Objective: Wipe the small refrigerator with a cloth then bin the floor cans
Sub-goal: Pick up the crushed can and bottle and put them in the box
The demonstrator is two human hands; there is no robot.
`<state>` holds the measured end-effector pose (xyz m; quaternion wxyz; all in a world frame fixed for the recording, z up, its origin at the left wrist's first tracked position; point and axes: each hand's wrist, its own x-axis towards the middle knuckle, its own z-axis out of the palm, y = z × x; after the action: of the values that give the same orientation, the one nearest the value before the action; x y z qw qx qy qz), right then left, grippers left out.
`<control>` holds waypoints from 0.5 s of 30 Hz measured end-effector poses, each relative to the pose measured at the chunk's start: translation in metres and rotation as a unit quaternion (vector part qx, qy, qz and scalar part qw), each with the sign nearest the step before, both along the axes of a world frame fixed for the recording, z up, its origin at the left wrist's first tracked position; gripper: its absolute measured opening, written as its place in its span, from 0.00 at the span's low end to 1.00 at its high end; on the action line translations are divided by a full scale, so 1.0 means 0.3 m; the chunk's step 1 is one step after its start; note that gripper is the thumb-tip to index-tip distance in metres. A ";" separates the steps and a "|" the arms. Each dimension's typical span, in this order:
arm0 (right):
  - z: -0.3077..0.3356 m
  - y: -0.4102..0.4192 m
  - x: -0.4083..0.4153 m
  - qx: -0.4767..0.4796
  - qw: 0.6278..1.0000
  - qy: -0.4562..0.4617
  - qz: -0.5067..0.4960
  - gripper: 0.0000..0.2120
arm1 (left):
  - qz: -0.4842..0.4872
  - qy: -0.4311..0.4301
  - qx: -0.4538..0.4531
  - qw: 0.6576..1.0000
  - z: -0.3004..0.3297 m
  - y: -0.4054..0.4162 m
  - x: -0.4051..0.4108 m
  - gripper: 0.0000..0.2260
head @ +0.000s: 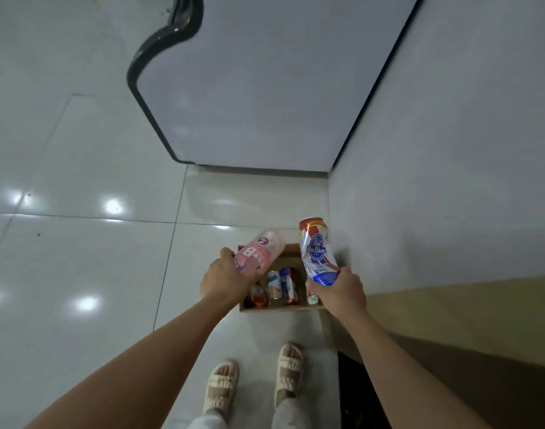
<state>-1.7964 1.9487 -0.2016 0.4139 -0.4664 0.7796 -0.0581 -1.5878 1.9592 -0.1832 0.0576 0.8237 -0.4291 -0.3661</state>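
Observation:
My left hand (pixel 223 280) grips a pink plastic bottle (pixel 258 253), tilted away from me over a cardboard box (pixel 283 308) on the floor. My right hand (pixel 339 289) holds a dented white, blue and red beer can (pixel 316 252) by its lower end, upright above the box's right side. Several cans (pixel 280 284) lie inside the box. The small grey refrigerator (pixel 258 88) with a dark edge stands just beyond the box, seen from above. No cloth is in view.
A grey wall (pixel 450 150) runs along the right, with a yellowish surface (pixel 466 314) lower right. Glossy white floor tiles (pixel 79 243) spread to the left. My sandalled feet (pixel 252 382) stand just behind the box.

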 end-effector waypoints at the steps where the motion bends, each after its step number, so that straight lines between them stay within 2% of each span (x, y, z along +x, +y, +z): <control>1: -0.039 -0.012 -0.016 0.009 1.000 -0.001 0.004 0.33 | 0.012 0.002 0.004 1.000 -0.036 -0.002 -0.021 0.28; 8: -0.373 -0.047 -0.096 0.086 0.996 -0.004 -0.009 0.33 | 0.058 0.020 0.040 0.997 -0.383 -0.015 -0.118 0.26; 15: -0.839 -0.079 -0.102 0.112 0.992 -0.034 -0.042 0.29 | 0.078 0.052 0.061 0.994 -0.874 -0.040 -0.174 0.27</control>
<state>-1.8271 1.9250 -0.4532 0.4873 -0.3814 0.7855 -0.0039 -1.6401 1.9472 -0.4454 0.0578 0.8363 -0.3373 -0.4283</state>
